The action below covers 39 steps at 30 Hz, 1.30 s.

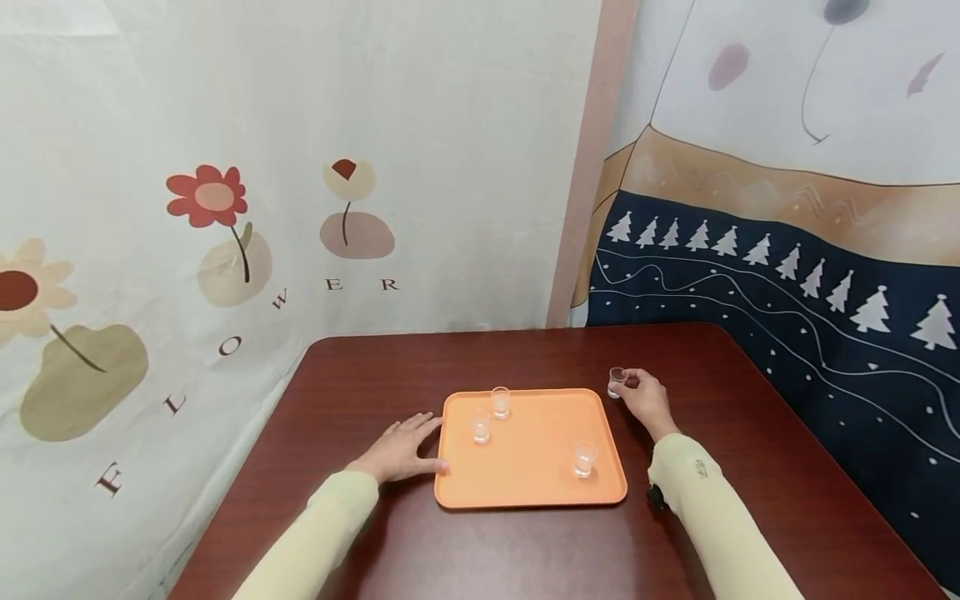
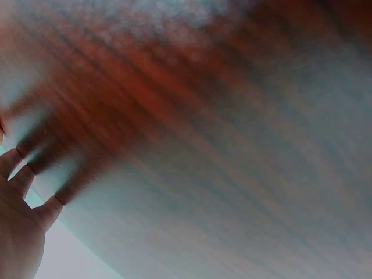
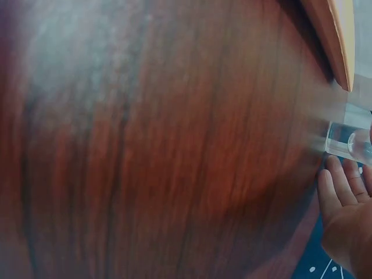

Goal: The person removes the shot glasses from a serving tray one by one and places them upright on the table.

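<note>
Your right hand (image 1: 647,402) pinches a small glass (image 1: 617,382) upright just beside the orange tray (image 1: 525,487), apparently mid-transfer; the next move likely calls for a steady pinch. Your left hand (image 1: 401,450), fingers spread, touches the tray's rim. The wall cloth (image 1: 480,167) reads "FLOWER" (the sleeve (image 1: 686,475) mark is illegible).

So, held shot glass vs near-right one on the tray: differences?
The held shot glass is pinched in the right grip; the near-right shot glass is untouched. The held one is beside the orange tray; the near-right one stands on it. Both are clear, rims up.
</note>
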### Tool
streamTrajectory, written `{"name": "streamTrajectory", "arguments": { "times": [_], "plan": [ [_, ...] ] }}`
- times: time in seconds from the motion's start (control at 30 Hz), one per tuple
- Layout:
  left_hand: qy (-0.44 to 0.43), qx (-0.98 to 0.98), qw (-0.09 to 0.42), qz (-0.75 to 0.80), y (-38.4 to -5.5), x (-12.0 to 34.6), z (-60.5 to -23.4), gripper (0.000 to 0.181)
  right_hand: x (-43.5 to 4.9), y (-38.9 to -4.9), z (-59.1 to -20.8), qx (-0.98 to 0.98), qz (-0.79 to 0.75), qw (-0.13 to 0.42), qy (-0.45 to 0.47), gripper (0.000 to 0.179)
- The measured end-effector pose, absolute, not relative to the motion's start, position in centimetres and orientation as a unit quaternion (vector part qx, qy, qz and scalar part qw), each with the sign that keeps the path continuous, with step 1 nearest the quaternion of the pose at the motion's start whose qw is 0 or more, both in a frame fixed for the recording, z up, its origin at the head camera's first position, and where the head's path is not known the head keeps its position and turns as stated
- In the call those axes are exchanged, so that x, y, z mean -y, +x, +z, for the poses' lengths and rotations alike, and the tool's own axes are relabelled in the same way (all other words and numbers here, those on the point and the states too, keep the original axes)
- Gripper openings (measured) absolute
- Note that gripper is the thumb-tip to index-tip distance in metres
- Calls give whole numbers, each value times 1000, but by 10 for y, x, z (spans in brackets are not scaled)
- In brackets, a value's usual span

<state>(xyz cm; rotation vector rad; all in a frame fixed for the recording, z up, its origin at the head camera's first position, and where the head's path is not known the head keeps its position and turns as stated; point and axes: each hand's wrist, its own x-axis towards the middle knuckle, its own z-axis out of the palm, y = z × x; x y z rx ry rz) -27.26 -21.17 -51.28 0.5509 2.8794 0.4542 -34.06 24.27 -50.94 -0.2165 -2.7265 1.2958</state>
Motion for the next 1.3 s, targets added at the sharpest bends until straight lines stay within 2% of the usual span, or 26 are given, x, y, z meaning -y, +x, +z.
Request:
{"name": "streamTrajectory", "arguments": {
  "times": [0.27,0.57,0.93,1.3],
  "plan": [
    [188,-965,85,161,-271,211,-511,99,-244,-334,-504,877,474,24,-76,67],
    [179,-968,92,151,-269,215,-512,99,-241,-329,-500,871,486,19,-62,75],
    [181,-967,96,151,-271,212,-513,99,-253,-314,-489,866,497,27,-52,75],
    [181,-966,94,158,-271,212,-512,98,-264,-296,-486,880,470,70,-2,70]
  ]
}}
